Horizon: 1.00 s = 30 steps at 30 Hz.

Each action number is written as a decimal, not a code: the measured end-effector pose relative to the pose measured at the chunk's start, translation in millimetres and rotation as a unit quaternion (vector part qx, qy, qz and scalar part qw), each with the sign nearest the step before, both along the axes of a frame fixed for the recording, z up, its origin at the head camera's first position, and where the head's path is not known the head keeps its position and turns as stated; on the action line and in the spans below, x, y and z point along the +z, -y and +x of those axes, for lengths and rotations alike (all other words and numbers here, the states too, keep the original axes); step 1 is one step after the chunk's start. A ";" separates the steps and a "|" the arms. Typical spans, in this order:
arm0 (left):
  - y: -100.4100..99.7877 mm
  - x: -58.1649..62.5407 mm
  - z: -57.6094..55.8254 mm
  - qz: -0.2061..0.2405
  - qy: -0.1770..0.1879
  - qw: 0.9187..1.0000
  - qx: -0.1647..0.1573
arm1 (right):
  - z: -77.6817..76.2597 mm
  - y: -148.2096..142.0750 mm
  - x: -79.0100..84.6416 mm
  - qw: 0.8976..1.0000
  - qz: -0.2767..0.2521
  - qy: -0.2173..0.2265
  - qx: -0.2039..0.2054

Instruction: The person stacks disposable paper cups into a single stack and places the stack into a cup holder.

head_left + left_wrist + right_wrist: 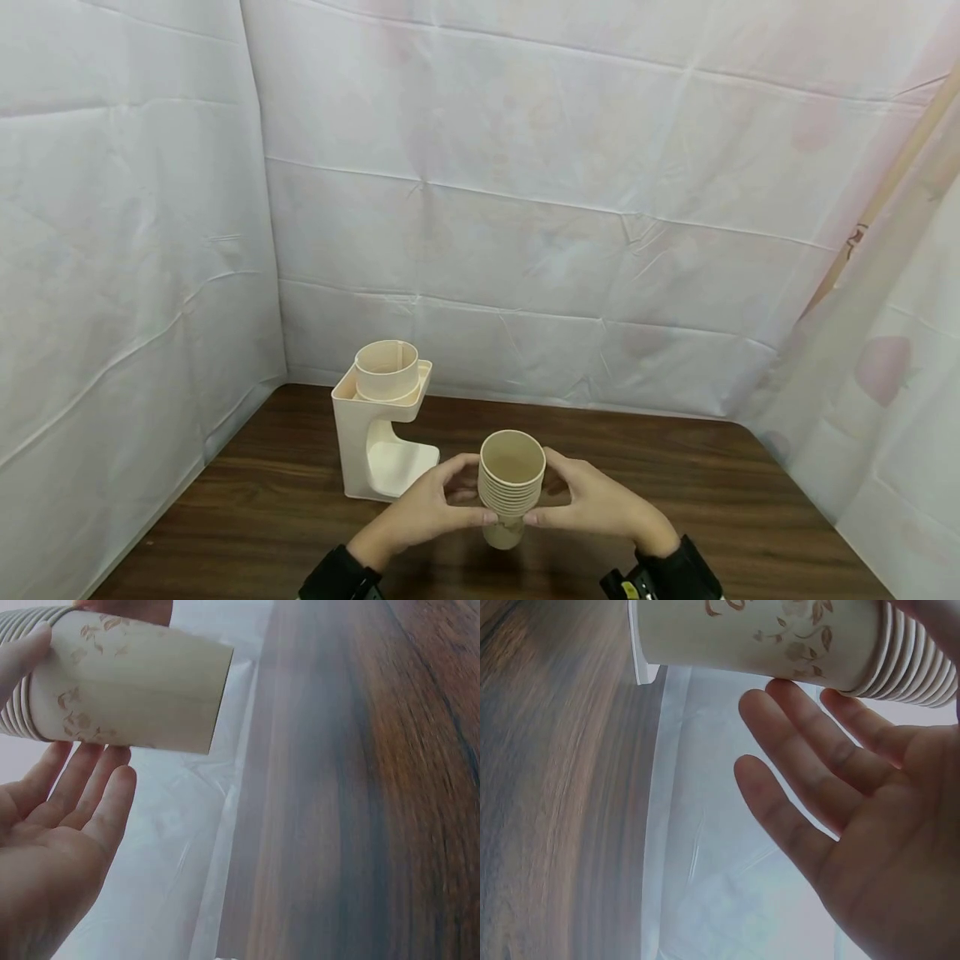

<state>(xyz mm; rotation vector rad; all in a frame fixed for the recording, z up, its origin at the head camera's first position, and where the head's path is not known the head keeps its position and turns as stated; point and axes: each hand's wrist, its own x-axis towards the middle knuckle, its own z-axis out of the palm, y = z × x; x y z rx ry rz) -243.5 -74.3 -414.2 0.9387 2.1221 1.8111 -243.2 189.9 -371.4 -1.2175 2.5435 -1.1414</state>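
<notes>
Between both hands stands a stack of beige paper cups (511,493), mouth up, several rims nested one below another. Brown flower print shows on the lowest paper cup (142,682) in the left wrist view. My left hand (427,507) holds the stack from the left, thumb in front and fingers reaching behind. From the other side my right hand (606,507) grips it the same way. Some lower fingers of each hand are extended, as the wrist views show. The stack's base looks raised off the tabletop.
A cream cup dispenser (354,450) with a round tube (387,385) on top and a flat base stands behind and left of the hands. The dark wooden table (637,454) meets white cloth curtains (525,233) at the back and sides.
</notes>
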 end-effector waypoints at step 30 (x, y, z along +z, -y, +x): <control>5.0 47.4 6.2 0.037 -0.024 0.996 0.072 | 1.8 26.2 15.7 0.988 -0.133 -0.066 -0.035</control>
